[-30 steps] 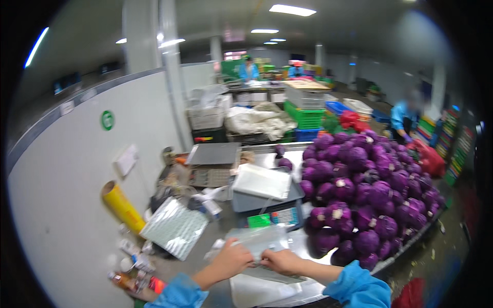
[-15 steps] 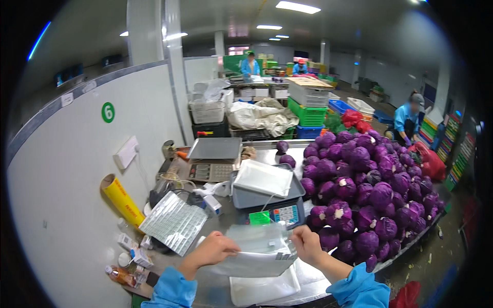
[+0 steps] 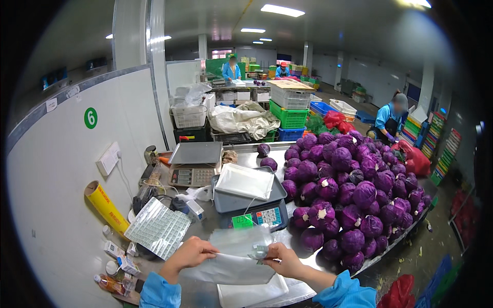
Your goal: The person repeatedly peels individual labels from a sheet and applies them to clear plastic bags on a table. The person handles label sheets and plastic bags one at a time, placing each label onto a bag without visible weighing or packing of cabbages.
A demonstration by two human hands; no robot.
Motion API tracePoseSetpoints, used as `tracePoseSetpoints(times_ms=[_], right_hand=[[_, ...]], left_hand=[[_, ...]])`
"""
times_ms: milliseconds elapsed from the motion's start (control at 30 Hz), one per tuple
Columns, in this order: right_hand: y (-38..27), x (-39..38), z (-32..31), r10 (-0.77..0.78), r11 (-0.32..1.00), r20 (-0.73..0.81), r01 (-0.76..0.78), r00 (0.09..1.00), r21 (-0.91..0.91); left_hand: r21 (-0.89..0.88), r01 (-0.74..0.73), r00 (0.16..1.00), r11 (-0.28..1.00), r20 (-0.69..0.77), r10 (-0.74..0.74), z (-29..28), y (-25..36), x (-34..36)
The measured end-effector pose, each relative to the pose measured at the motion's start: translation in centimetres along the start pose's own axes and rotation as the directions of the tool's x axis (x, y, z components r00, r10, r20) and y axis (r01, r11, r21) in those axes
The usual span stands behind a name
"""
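Observation:
Between my two hands stretches a clear plastic bag [image 3: 231, 269], held above the steel table. My left hand [image 3: 197, 252] pinches its left side near the upper edge. With thumb and fingers closed, my right hand [image 3: 283, 261] grips the right end, where a small printed patch shows. Below the bag lies a white tray [image 3: 254, 293], partly covered by it. Just beyond stands a dark digital scale [image 3: 277, 215] with a lit green display, and a white tray with a clear film-like surface [image 3: 245, 180] rests on its pan. A large heap of purple cabbages [image 3: 354, 195] rises beside my right hand.
A sheet of labels [image 3: 159, 228], a yellow cardboard tube [image 3: 106, 209] and several bottles and small boxes lie along the left wall. Farther back stand a second scale [image 3: 194, 175] and stacked crates [image 3: 290, 117]. A co-worker [image 3: 387, 118] bends beyond the cabbages.
My right hand has drawn nearer to my left, and the bag hangs slacker between them. The whole scene has shifted left in the picture.

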State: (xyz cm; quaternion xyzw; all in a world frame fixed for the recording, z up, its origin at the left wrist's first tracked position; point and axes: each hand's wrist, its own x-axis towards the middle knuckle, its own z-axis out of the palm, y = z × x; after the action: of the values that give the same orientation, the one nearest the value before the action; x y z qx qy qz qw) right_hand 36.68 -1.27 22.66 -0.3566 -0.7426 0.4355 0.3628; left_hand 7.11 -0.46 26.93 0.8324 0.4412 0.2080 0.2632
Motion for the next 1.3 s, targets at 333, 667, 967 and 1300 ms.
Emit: tracePoseSetpoints(times_ms=[333, 667, 967, 1300], right_hand=[[-3.5, 1.4, -5.4, 0.294, 0.753, 0.318, -0.014, 0.902, -0.658], [-3.4, 2.4, -3.1, 0.161, 0.745, 0.651, 0.342, 0.741, -0.573], [10.2, -2.2, -2.5, 0.522, 0.838, 0.425, -0.537, 0.74, -0.094], [20.3, -2.8, 4.1, 0.812, 0.533, 0.33, -0.382, 0.481, -0.755]], left_hand=[[0.044, -0.066, 0.998, 0.997, -0.015, 0.066, -2.3, -0.5, -1.3], [0.042, -0.052, 0.998, 0.998, 0.022, 0.051, -1.3, -1.8, -1.4], [0.69, 0.411, 0.687, 0.596, -0.664, 0.295, -3.8, -2.0, -7.1], [0.056, 0.1, 0.995, 0.993, -0.017, -0.099, 23.1, -7.7, -8.4]])
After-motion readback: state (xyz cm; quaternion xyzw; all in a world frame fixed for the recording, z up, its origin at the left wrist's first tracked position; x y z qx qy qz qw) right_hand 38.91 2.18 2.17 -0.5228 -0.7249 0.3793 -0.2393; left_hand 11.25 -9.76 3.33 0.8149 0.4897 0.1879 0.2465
